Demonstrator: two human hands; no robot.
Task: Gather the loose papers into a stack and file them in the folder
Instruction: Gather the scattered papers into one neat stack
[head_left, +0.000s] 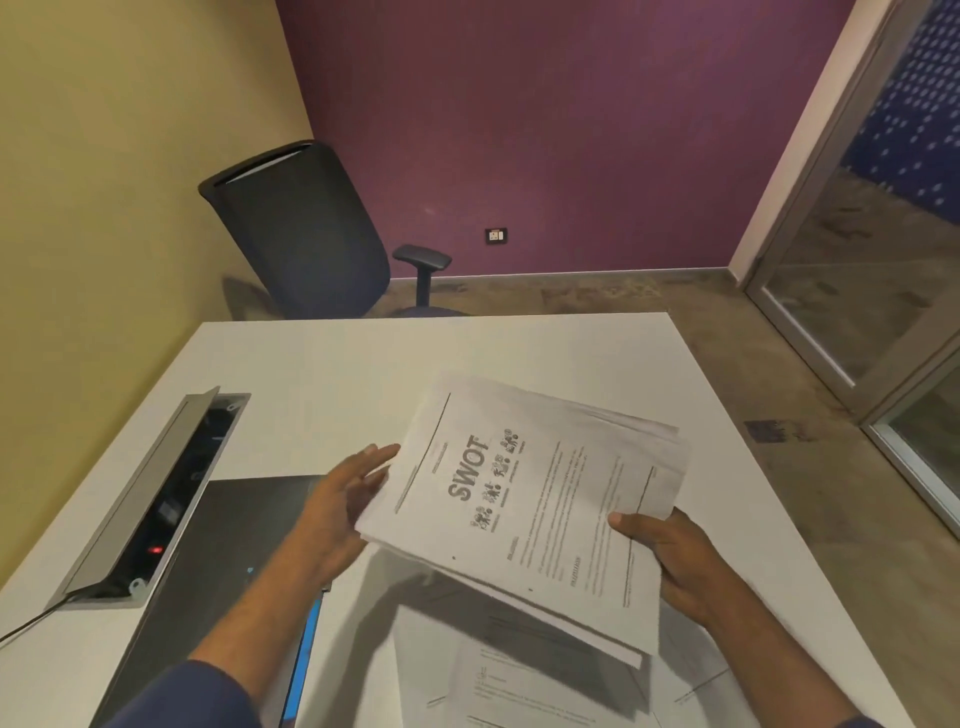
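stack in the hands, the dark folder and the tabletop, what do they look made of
Stack of papers: thin white printer paper, matte; the sheets bend and fan at the edges. Folder: probably plastic or coated card, dark with a slight sheen, blue edge. Tabletop: smooth white laminate by its look, uniform with soft reflections.

Folder (218, 545) left on table (322, 364); loose papers (519, 675) right; chair (306, 234) behind table.

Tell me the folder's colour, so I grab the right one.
Dark grey folder, blue edge; head view.
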